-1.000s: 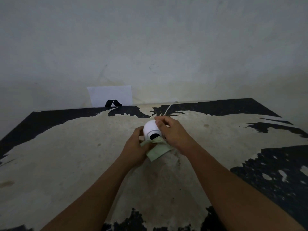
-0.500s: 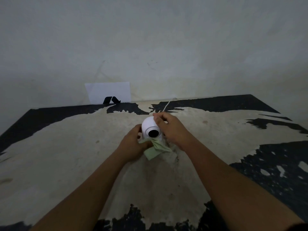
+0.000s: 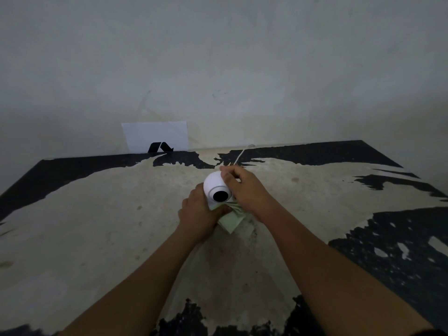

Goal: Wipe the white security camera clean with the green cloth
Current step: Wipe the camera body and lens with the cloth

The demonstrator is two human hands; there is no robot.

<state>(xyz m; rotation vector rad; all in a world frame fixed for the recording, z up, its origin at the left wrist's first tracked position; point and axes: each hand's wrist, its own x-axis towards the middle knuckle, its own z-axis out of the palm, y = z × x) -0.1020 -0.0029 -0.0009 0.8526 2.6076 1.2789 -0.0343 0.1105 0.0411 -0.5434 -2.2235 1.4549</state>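
Observation:
The white security camera [image 3: 214, 186] is a round ball with a black lens facing me, held above the middle of the worn table [image 3: 97, 226]. My right hand [image 3: 244, 189] grips its right side and back. My left hand [image 3: 197, 214] is closed on the green cloth [image 3: 230, 220], pressing it against the underside of the camera. The cloth's folded corner hangs out below between both hands. The camera's base is hidden by my hands. A thin white cable [image 3: 240, 156] runs from the camera toward the wall.
A white paper sheet with a black logo [image 3: 155, 137] leans against the wall at the back of the table. The tabletop is cream with black patches of worn paint. The grey wall stands right behind the table's far edge.
The camera has turned so that its black lens faces me more fully. My left hand has shifted the cloth lower, under the camera. Both hands stay in the same spot.

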